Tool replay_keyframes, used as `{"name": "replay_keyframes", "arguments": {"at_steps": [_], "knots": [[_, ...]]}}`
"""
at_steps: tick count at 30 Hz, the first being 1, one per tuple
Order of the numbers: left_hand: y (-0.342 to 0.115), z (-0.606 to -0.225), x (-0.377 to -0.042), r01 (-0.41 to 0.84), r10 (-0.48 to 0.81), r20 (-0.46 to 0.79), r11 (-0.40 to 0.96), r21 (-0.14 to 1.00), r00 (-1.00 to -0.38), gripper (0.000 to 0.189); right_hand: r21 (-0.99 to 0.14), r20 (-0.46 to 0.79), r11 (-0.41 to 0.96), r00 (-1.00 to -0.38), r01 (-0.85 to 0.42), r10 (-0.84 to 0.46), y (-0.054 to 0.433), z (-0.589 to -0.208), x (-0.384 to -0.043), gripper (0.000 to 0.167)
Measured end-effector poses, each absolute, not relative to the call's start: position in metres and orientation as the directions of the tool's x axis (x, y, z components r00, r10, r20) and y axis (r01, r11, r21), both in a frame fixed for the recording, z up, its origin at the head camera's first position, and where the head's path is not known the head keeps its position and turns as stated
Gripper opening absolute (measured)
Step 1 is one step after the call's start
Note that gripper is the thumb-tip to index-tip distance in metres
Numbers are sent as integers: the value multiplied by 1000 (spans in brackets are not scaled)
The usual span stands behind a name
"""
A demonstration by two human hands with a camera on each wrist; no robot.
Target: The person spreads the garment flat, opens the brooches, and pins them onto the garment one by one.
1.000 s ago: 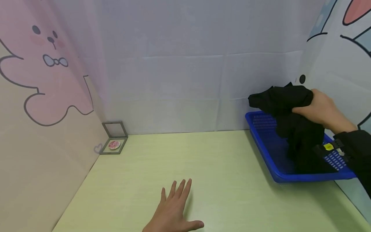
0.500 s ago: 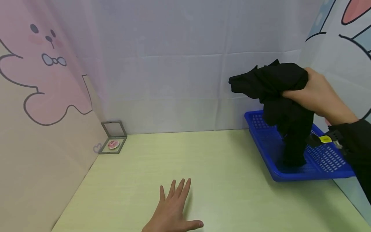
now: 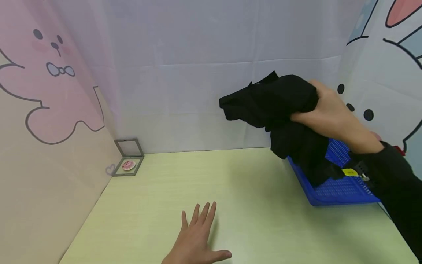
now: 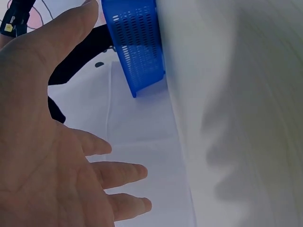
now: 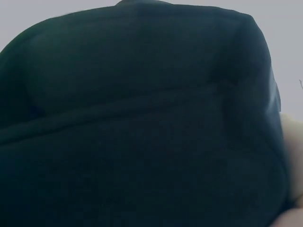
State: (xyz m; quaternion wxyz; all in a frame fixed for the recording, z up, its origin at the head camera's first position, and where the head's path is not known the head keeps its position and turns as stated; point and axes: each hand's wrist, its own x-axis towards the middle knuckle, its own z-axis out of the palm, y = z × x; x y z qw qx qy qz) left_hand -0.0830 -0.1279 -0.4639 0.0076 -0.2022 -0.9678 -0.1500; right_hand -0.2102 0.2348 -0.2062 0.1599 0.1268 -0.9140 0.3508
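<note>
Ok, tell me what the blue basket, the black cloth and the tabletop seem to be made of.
Blue basket: likely plastic, smooth, slightly shiny, with a regular grid of holes.
Black cloth: matte fabric, drooping in soft folds; fibre unclear.
Tabletop: perhaps wood-look laminate, softly glossy with faint streaks; real wood possible.

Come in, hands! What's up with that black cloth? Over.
Right grip: holding bunched black cloth up. Left grip: fingers spread, holding nothing. Blue basket by cloth's lower end; can't tell if touching.
</note>
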Motion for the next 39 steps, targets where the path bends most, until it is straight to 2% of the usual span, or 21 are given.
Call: {"name": "replay_keyframes", "arguments": {"at_steps": [6,10,17,20,25,28,33,39], "knots": [[-129,-460,-85,352,344,83,876,331,-935,131,-596,335,706,-917,-383,-214,209,-229,-203,79],[-131,-459,-88,322,305,104,880,350,-947,132,-610,292,677,-911,-411,-290,198,-252,-201,74],[-131,-445,-91,325,291,145,856,403,-946,135,-604,221,687,-913,-405,-344,183,-298,-200,68],[-122,-423,-107,390,319,234,825,408,-919,138,-600,219,681,-904,-421,-367,178,-313,-198,66],[-97,-391,-149,534,382,400,744,401,-833,136,-598,251,642,-872,-480,-420,170,-331,-196,64],[-83,-387,-168,601,416,447,657,454,-792,122,-602,276,613,-854,-511,-441,169,-338,-195,64],[-72,-391,-176,635,377,522,577,514,-765,74,-600,287,601,-844,-527,-454,170,-345,-193,64],[-76,-392,-181,685,359,607,557,470,-709,45,-581,296,589,-821,-561,-489,172,-354,-191,65]]}}
